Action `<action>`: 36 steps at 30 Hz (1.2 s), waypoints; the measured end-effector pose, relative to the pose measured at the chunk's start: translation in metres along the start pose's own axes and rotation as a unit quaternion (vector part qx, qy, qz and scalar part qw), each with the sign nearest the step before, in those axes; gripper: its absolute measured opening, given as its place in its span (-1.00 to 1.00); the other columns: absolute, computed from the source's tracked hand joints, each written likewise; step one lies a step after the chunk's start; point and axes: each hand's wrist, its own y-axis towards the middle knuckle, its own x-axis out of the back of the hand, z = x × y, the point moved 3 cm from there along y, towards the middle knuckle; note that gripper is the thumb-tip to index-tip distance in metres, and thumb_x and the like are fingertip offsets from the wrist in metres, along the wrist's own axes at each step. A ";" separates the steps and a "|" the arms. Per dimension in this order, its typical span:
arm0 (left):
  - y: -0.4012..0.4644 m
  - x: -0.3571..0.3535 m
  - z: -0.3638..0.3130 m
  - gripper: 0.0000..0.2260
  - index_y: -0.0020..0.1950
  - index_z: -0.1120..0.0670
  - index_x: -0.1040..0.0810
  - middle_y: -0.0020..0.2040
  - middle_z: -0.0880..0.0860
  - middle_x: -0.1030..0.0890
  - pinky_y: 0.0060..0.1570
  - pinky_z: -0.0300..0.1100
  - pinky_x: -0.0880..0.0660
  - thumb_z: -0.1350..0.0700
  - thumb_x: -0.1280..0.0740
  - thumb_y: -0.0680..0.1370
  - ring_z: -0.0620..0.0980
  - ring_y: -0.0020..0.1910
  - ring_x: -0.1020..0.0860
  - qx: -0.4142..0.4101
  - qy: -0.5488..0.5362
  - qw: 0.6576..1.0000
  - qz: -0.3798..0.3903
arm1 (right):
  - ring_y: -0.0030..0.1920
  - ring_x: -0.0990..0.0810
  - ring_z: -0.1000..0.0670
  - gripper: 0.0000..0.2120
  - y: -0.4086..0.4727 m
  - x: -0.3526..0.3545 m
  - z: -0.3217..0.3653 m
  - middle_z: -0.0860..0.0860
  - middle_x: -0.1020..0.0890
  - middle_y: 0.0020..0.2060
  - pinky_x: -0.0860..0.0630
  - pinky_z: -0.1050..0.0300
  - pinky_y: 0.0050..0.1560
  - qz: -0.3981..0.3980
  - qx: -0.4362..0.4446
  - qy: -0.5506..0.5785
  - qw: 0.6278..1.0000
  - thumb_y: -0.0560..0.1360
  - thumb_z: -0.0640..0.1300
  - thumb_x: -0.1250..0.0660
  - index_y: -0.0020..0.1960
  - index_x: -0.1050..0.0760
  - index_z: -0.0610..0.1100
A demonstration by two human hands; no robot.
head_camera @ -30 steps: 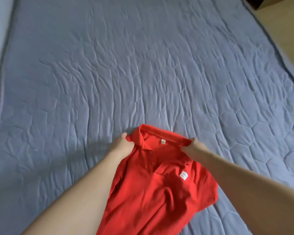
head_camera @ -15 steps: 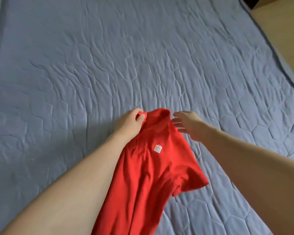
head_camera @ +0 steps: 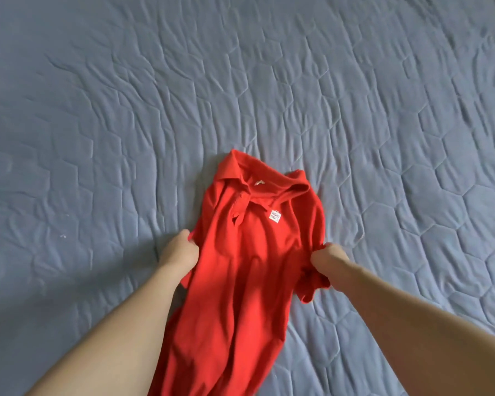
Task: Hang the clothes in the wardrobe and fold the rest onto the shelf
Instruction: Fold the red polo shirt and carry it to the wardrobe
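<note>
Shirt [head_camera: 249, 252] spread mid-bed [head_camera: 97, 138], toward its near edge.
Left hand [head_camera: 180, 250] and right hand [head_camera: 327, 257] each pinched a side; uneven pulling could have bunched the body and skewed the fold.

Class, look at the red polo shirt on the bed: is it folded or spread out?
Neither yet: the red polo shirt lies face up but bunched and narrow, unfolded, both sides gathered in the left hand and right hand.

blue quilted bed [head_camera: 269, 81], red polo shirt [head_camera: 249, 252]
</note>
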 end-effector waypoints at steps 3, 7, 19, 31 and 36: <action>0.004 0.058 -0.009 -0.82 0.08 0.22 -0.42 0.14 0.34 -0.53 0.02 0.03 -0.41 0.18 -0.08 0.62 0.32 0.13 -0.50 0.030 -0.090 0.988 -0.121 | 0.05 -0.60 -0.22 -0.75 -0.006 0.029 0.032 -0.23 -0.62 0.03 -0.50 0.04 0.00 -0.074 0.067 -0.121 0.988 0.50 -0.25 -0.17 0.12 -0.52 -0.27; 0.020 0.159 -0.009 -0.80 0.15 0.19 -0.40 0.16 0.31 -0.53 0.09 0.09 -0.39 0.14 -0.07 0.62 0.32 0.15 -0.49 0.060 -0.199 0.929 -0.305 | 0.24 -0.46 -0.28 -0.68 -0.013 0.108 0.074 -0.28 -0.46 0.25 -0.41 -0.05 0.20 -0.249 0.088 -0.069 0.962 0.52 -0.23 -0.15 0.24 -0.41 -0.29; -0.060 0.005 0.085 -0.48 0.36 0.29 -0.35 0.33 0.29 -0.45 0.25 -0.04 -0.38 0.09 -0.37 0.48 0.21 0.29 -0.45 0.227 -0.251 0.938 0.072 | -0.34 -0.43 0.00 -0.76 -0.082 -0.091 -0.011 -0.08 -0.48 -0.27 -0.34 0.19 -0.34 0.033 -0.083 0.368 0.925 0.44 -0.20 -0.37 0.07 -0.42 -0.19; -0.125 -0.023 0.152 -0.57 0.44 0.29 -0.30 0.41 0.31 -0.36 0.34 -0.03 -0.24 0.05 -0.09 0.67 0.25 0.40 -0.34 0.172 -0.247 0.951 -0.071 | -0.38 -0.41 0.03 -0.79 -0.117 -0.166 -0.083 -0.03 -0.46 -0.31 -0.40 0.19 -0.35 0.008 -0.067 0.319 0.945 0.61 -0.20 -0.05 0.04 -0.46 -0.11; -0.166 -0.003 0.171 -0.55 0.47 0.28 -0.26 0.45 0.29 -0.32 0.38 -0.01 -0.22 0.03 -0.10 0.67 0.24 0.43 -0.30 0.206 -0.319 0.918 -0.115 | -0.09 -0.60 -0.19 -0.50 -0.145 -0.114 -0.118 -0.19 -0.58 -0.08 -0.54 0.02 -0.08 -0.010 -0.084 0.158 0.984 0.60 0.11 -0.08 0.24 -0.47 -0.29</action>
